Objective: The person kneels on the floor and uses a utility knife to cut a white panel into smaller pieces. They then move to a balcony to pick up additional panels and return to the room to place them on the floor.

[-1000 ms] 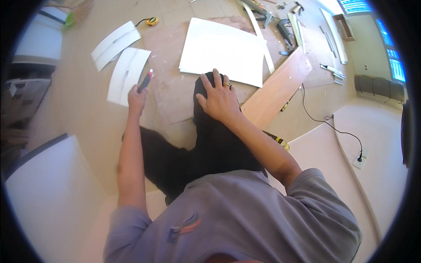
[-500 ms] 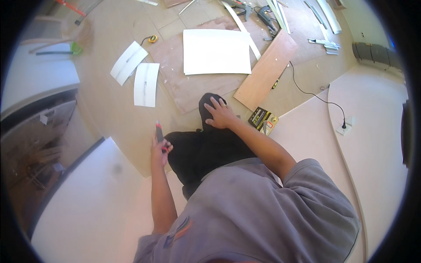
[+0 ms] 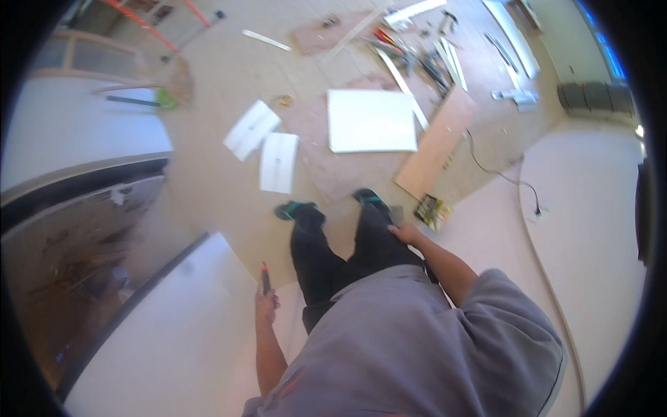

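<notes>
My left hand (image 3: 266,304) is closed round a utility knife (image 3: 265,279) with a dark body and red parts, pointing away from me beside my left leg. My right hand (image 3: 405,233) rests on my right thigh over the black trousers (image 3: 375,233), holding nothing that I can see; its fingers are somewhat blurred. Ahead of my feet lies a white rectangular panel (image 3: 372,120) on a brownish board (image 3: 316,149). Two smaller white sheets (image 3: 279,163) with a grey mark lie to its left.
A wooden plank (image 3: 435,142) slants right of the panel, with a black and yellow package (image 3: 432,211) near its close end. Tools (image 3: 434,71) and metal strips lie farther off. A black cable (image 3: 497,172) runs to a socket. A white board (image 3: 174,313) stands at my left.
I have risen from a bent or crouched posture, and my sandalled feet now show. My right hand has slid from the knee back to the thigh. The knife stays in my left hand.
</notes>
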Tool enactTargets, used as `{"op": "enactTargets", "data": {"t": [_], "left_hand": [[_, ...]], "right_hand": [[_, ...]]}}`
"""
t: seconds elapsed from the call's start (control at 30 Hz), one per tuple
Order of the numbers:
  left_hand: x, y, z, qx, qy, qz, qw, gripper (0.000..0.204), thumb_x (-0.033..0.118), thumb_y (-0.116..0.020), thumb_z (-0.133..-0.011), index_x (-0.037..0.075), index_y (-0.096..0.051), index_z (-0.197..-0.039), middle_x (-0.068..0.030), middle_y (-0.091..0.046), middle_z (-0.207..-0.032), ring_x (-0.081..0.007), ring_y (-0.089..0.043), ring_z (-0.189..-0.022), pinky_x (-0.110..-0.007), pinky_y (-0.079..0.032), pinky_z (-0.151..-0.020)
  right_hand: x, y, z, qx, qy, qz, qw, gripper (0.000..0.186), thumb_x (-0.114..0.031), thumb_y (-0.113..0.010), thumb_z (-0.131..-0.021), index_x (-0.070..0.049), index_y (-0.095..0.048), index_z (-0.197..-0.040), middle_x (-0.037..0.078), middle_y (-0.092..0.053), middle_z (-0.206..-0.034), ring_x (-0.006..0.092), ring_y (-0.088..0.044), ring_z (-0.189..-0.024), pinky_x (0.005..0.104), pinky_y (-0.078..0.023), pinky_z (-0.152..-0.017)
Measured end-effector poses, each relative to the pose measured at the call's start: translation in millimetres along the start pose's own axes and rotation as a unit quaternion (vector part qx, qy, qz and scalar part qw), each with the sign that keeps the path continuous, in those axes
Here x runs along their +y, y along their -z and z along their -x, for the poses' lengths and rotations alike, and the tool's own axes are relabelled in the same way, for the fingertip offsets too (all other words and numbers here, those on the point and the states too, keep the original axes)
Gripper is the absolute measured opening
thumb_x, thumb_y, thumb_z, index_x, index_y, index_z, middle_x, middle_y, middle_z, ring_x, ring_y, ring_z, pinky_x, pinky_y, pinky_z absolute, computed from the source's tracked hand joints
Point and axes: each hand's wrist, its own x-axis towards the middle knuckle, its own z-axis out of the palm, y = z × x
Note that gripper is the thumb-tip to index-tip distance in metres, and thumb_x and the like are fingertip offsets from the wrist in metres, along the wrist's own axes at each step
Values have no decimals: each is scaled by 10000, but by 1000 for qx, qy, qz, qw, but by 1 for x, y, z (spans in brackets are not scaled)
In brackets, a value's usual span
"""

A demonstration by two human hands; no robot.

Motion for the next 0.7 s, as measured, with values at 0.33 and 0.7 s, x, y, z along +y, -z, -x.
{"op": "enactTargets", "data": {"t": [0.33,0.7], "left_hand": [[93,131,-29,-77,-22,-52,995,686,79,-626,-969,262,-392,-1587,21,-480,-784,-91,-445,-544,-276,-378,-464],[214,125,-90,-84,-38,-173,981,798,62,-614,-921,219,-273,-1625,-22,-504,-804,-112,-478,-562,-290,-394,-458]], "right_hand": [[-167,-5,24,43,76,-9,996,445,-444,-620,-928,-60,-750,-1111,206,-722,-1154,369,-679,-1089,469,-518,-954],[-239,61,26,123,99,-23,987,399,-379,-590,-955,-34,-732,-1096,224,-707,-1127,390,-659,-1084,471,-516,-953]]}}
